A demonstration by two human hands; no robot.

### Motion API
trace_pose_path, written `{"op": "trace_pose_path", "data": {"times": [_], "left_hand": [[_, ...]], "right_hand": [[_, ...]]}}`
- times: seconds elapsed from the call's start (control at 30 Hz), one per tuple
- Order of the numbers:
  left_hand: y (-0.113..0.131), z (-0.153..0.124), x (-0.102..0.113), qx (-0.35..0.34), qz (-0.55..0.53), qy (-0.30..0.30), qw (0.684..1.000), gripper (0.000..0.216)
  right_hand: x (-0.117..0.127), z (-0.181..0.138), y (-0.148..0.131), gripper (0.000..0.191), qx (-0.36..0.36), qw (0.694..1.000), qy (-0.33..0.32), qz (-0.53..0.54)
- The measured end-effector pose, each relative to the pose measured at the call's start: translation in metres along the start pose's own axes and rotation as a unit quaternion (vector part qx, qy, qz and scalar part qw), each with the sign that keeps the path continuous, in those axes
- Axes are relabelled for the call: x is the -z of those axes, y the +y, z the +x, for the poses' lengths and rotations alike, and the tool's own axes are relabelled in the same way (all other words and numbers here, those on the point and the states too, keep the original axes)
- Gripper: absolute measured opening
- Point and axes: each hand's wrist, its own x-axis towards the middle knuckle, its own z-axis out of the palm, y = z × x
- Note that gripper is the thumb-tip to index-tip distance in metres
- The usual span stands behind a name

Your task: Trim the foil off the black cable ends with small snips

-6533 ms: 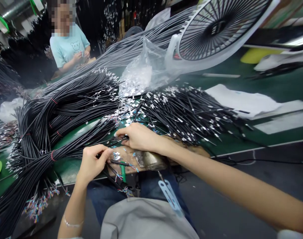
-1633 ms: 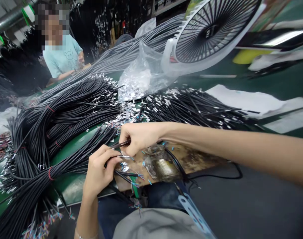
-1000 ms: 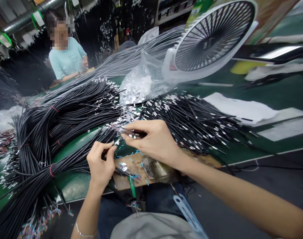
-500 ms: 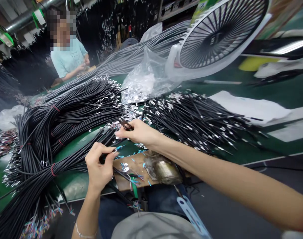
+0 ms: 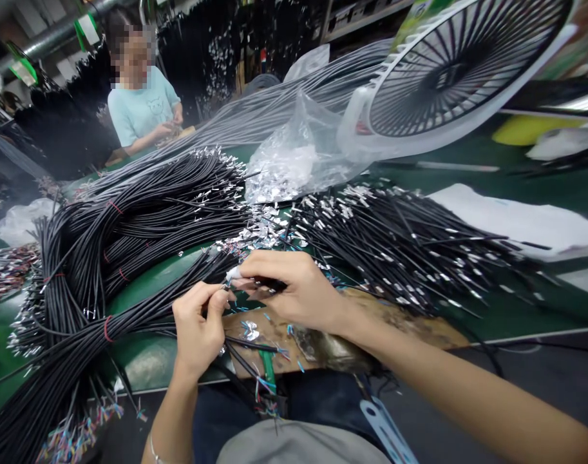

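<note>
My left hand [image 5: 197, 328] is closed in a pinch on the end of a black cable, which is mostly hidden by the fingers. Right beside it, my right hand [image 5: 298, 287] is curled round a small dark hand tool [image 5: 273, 283], its exact kind hidden. The right fingertips, with a white piece [image 5: 233, 274] at the tip, meet the cable end at the left fingertips. Below the hands lies a brown board [image 5: 245, 361] with blue wire scraps and foil bits. A bundle of black cables [image 5: 143, 316] with a red tie runs to the left hand.
Further black cable bundles [image 5: 178, 200] lie behind on the green table [image 5: 149, 367]. Short black cables with silvery ends [image 5: 395, 238] spread to the right. A plastic bag [image 5: 284, 161] and a white fan [image 5: 462, 77] stand behind. A co-worker [image 5: 143, 109] sits across the table.
My right hand has come down and toward me from the cable pile, its fingertips now meeting my left fingertips. The dark tool has swung back into its palm. The view has shifted slightly.
</note>
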Motion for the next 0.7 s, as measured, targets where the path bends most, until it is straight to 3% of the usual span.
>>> {"op": "trace_pose_path", "data": {"times": [0.13, 0.2, 0.3, 0.4, 0.47, 0.57, 0.7], "left_hand": [[0.0, 0.001, 0.004, 0.0, -0.003, -0.034, 0.999, 0.027], [-0.001, 0.001, 0.005, -0.001, -0.012, -0.046, 0.999, 0.027], [-0.001, 0.0, 0.006, -0.023, -0.032, -0.042, 0.998, 0.024], [0.001, -0.001, 0.003, -0.058, -0.054, -0.012, 0.997, 0.014], [0.002, -0.002, 0.0, -0.068, -0.064, 0.013, 0.996, 0.01], [0.004, -0.003, -0.005, -0.071, -0.059, 0.052, 0.994, 0.007], [0.005, -0.004, -0.011, -0.065, -0.026, 0.091, 0.993, 0.009]], "right_hand": [[0.0, 0.0, -0.002, 0.015, 0.02, 1.0, -0.007, 0.009], [0.001, 0.001, -0.005, 0.015, -0.005, 0.999, -0.005, 0.036], [0.002, 0.005, -0.008, 0.013, -0.143, 0.978, -0.043, 0.149], [0.004, 0.008, -0.007, 0.021, -0.287, 0.908, -0.112, 0.285], [0.005, 0.009, -0.006, 0.03, -0.324, 0.886, -0.118, 0.31], [0.006, 0.006, -0.008, 0.035, -0.296, 0.915, -0.084, 0.26], [0.003, -0.005, -0.013, 0.023, -0.111, 0.991, 0.007, 0.07]]}}
